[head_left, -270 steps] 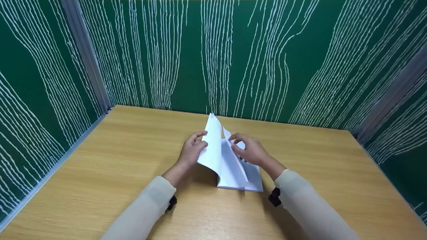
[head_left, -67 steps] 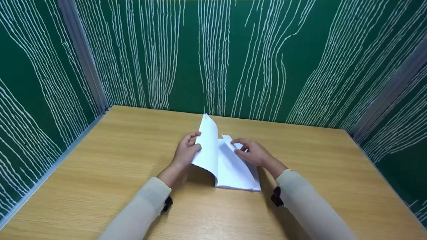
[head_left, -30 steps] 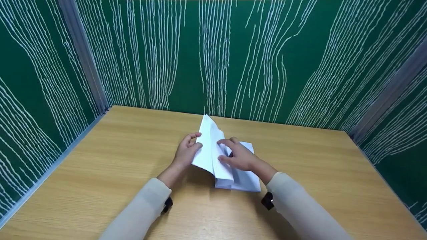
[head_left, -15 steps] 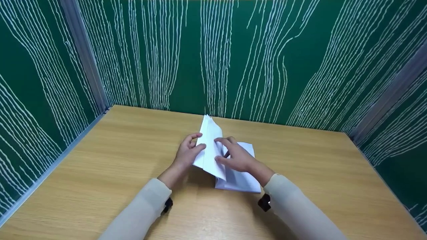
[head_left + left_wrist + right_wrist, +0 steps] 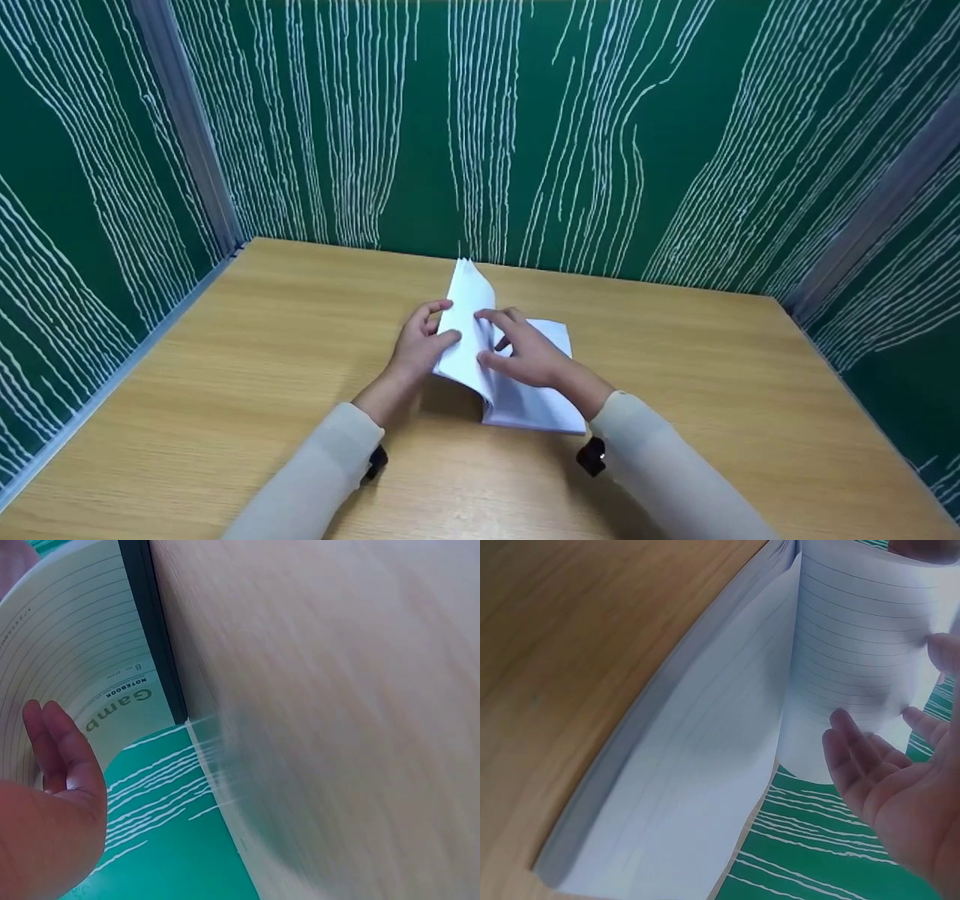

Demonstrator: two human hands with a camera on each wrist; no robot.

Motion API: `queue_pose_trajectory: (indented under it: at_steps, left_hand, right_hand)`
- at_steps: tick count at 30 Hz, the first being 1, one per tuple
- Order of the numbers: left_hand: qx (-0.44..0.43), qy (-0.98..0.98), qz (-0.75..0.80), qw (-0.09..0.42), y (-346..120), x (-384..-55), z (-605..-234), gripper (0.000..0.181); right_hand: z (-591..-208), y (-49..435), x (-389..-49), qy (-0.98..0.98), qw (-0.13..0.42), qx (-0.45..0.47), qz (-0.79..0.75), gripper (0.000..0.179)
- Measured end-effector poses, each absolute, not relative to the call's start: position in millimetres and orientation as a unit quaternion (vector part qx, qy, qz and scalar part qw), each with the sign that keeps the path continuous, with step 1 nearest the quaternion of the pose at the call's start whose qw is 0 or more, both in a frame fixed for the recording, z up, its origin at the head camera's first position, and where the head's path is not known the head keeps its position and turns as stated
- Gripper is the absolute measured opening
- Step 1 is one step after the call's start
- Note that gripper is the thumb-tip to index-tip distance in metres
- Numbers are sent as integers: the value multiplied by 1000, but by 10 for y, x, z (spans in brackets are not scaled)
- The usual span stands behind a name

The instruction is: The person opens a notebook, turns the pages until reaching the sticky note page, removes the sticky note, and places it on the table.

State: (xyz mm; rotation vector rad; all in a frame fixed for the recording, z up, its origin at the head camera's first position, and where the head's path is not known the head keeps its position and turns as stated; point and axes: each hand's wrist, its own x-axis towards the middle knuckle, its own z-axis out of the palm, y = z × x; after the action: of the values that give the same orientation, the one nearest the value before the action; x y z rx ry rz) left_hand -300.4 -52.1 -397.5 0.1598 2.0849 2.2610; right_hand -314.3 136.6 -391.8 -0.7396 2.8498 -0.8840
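Observation:
A notebook [image 5: 536, 409] lies open on the table, its right part flat and a bundle of white pages [image 5: 466, 289] raised and curved on the left. My left hand [image 5: 418, 341] grips that bundle at its left edge, thumb on the near face and fingers behind. My right hand [image 5: 529, 356] touches the raised page with its index finger and thumb tips, fingers spread apart. The right wrist view shows ruled lines on the raised page [image 5: 855, 637] beside the right hand [image 5: 907, 802]. In the left wrist view, a ruled, printed sheet [image 5: 75, 637] meets a black spine strip [image 5: 154, 630].
The wooden table [image 5: 262, 375] extends around the notebook on every side. Green panels with white wavy lines [image 5: 427, 150] stand behind it and at both sides, with grey posts [image 5: 187, 127] at the corners.
Earlier, my right hand lifted a page from the right part of the notebook. It has carried that page leftward, where it now lies against the raised bundle. My left hand keeps its hold.

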Motion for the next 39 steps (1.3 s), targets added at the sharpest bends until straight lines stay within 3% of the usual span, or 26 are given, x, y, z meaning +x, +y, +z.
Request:
queue_pose_trajectory:
  at_steps: [11, 18, 29, 34, 39]
  left_hand:
    - [48, 690, 721, 40, -531, -2844, -3768, 48]
    - [45, 686, 726, 35, -546, -2965, -3931, 45]
    - [38, 685, 726, 46, -521, -2987, -4005, 45]
    - [56, 693, 719, 16, -508, -3003, -4011, 44]
    - [52, 696, 716, 20, -510, -3002, -3992, 44]
  right_hand:
    - [-3946, 1299, -3140, 909, 28, -239, -339, 57]
    - [-3950, 1269, -3138, 902, 25, -221, -369, 54]
    - [-3974, 1483, -3259, 930, -31, -175, -321, 37]
    - [-3983, 1612, -3318, 946, -26, -141, -292, 24]
    - [-3985, 1726, -3366, 965, -1, -102, -242, 27]
